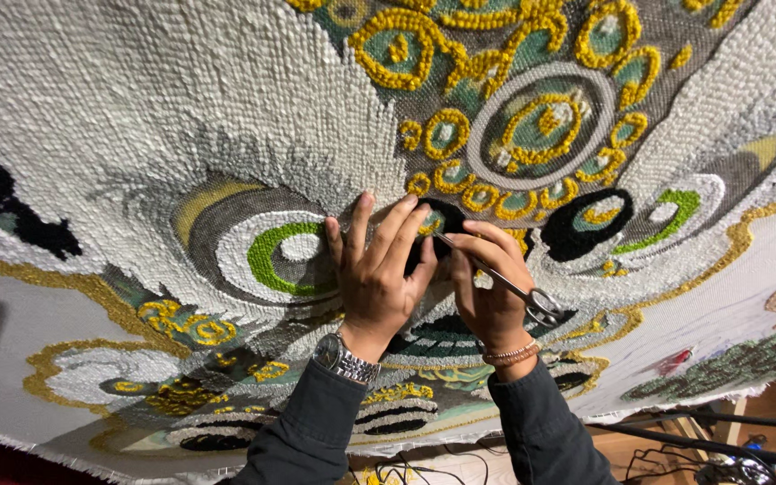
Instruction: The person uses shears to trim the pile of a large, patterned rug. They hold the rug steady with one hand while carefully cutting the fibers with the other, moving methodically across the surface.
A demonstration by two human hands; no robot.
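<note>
So I'm looking down at a big tufted rug [136, 99] stretched across pretty much the whole view, all nubby looped yarn: off-white pile over the far left, mustard-yellow curls ringing teal patches at the far middle, plus lime-green and black swirls nearer in. My left hand [374, 269] is flat on the pile with fingers spread and straight, gripping nothing, fingertips pressing right beside a black oval patch [446, 216]. My right hand [489, 292] is curled loosely around thin metal scissors [496, 274], the round handle loops poking out on the right side of the hand and the slim blades pointing left into that black patch between both hands. There's a chunky steel wristwatch [345, 359] on the left wrist, beaded bracelets [509, 355] on the right, dark sleeves on both. Bare woven backing cloth [11, 314] shows smooth and flat along the near left edge.
</note>
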